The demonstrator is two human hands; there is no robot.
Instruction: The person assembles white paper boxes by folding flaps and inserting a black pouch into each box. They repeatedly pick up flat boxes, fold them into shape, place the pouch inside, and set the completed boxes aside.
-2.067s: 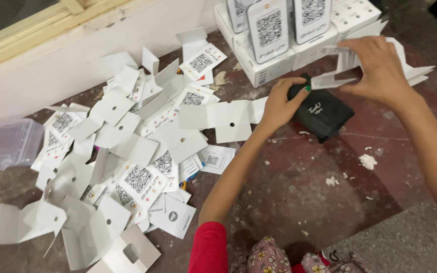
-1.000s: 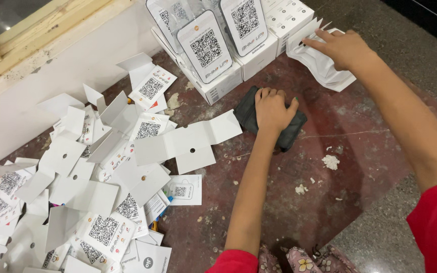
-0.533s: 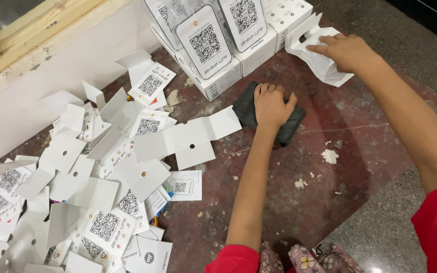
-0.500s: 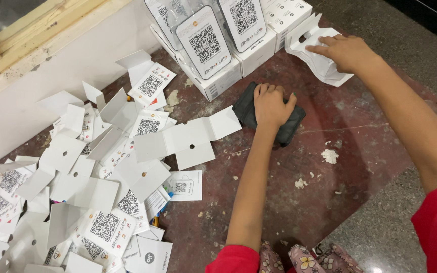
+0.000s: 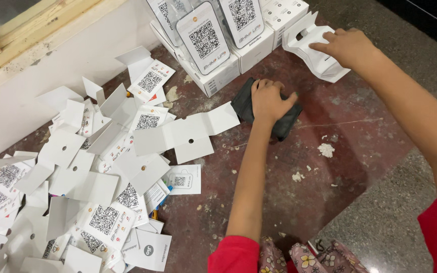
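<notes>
Your left hand (image 5: pixel 269 101) sits curled on top of a small black device (image 5: pixel 259 108) lying on the dark red floor (image 5: pixel 330 182), fingers wrapped over its upper edge and palm pressing down, so the device is pinned flat where it lies, tilted a little across the floor. Your right hand (image 5: pixel 347 45) reaches further out, fingers spread fairly wide and resting on a white folded cardboard insert (image 5: pixel 312 50), which leans beside the row of white boxes (image 5: pixel 238 55); whether the fingertips pinch the insert or only rest on it cannot be told from here. The boxes stand close together against the wall side, each with a flat white card bearing a square code pattern (image 5: pixel 203 38) propped upright on it, presumably so the cards face you and stay in order. Just left of the device, touching or nearly touching it, an unfolded white cardboard sleeve (image 5: pixel 183 136) lies open and flat, with a small round hole in it. Beyond that, toward the pale wall (image 5: pixel 21 101), a loose heap of similar white sleeves and code-printed cards (image 5: pixel 77 177) is scattered, overlapping at all angles, which reads as discarded packing rather than a sorted stack. Small white scraps (image 5: pixel 325 149) dot the floor near your forearm.
</notes>
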